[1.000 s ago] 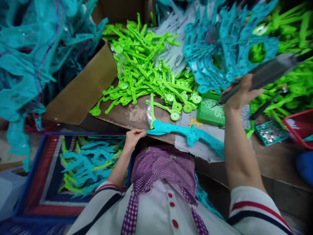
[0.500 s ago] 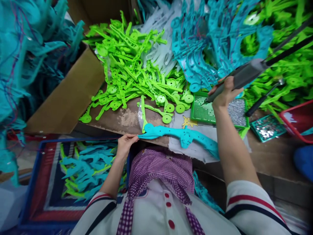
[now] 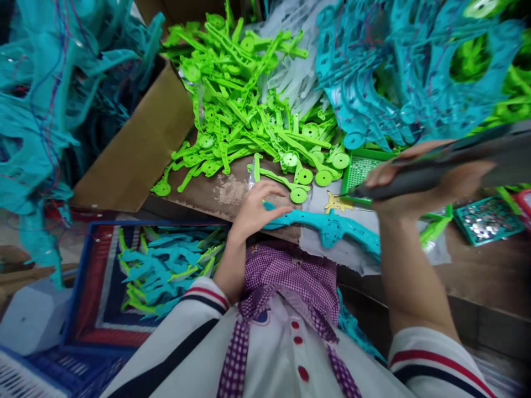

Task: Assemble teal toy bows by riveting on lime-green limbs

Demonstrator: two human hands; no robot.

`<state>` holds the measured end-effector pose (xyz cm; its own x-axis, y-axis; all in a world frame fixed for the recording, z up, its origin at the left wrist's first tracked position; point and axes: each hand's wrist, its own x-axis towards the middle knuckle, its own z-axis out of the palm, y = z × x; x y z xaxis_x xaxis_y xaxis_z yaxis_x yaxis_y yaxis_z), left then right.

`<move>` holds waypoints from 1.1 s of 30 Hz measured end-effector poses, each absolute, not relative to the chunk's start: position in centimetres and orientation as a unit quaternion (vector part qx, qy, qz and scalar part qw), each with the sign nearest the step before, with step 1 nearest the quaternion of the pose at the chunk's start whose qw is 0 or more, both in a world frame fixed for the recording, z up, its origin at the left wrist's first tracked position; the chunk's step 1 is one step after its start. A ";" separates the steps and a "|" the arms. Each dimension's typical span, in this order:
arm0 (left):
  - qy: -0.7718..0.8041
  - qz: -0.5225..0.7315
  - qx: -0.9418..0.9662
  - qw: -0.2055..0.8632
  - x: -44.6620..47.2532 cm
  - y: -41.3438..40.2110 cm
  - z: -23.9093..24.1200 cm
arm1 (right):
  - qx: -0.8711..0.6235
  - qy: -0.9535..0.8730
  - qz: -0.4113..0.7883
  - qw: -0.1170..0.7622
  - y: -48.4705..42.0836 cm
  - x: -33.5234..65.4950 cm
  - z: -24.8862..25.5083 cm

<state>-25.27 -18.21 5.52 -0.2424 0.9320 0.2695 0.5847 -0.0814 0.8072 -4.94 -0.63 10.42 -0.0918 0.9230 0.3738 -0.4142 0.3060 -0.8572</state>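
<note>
A turquoise plastic part (image 3: pixel 332 228), long and curved, lies along the bench edge, partly on a pale cloth (image 3: pixel 357 254). My left hand (image 3: pixel 258 209) curves round its left end, thumb across the part and fingers on the far side. My right hand (image 3: pixel 418 188) is wrapped round a dark grey power screwdriver (image 3: pixel 440 171). The tool lies nearly level, its tip pointing left above the cloth, apart from the turquoise part. Just beyond my left hand is a bright green lever piece (image 3: pixel 286 179) with a round disc end.
Green lever pieces (image 3: pixel 232 110) are heaped behind, beside translucent strips (image 3: pixel 294 72). Stacked turquoise parts (image 3: pixel 415 72) fill the back right. A green screw tray (image 3: pixel 365 171) and a small tray of metal bits (image 3: pixel 487 220) stand right. A cardboard box (image 3: pixel 136 143) and crate (image 3: pixel 91 276) are left.
My left hand has moved right and up from the thin left tip to the part's rounded end. My right hand has lowered and levelled the screwdriver. The view has shifted.
</note>
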 end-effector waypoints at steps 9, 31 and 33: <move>0.653 0.221 0.697 0.197 -23.7 -19.0 1.1 | -0.194 -0.536 0.621 0.538 -8.5 -9.6 6.8; 0.659 0.314 0.662 0.171 -23.6 -18.8 0.5 | -0.143 -0.555 0.616 0.541 -9.1 -11.3 6.8; 0.661 0.319 0.659 0.167 -23.5 -18.8 0.3 | -0.134 -0.562 0.610 0.542 -9.1 -11.2 6.9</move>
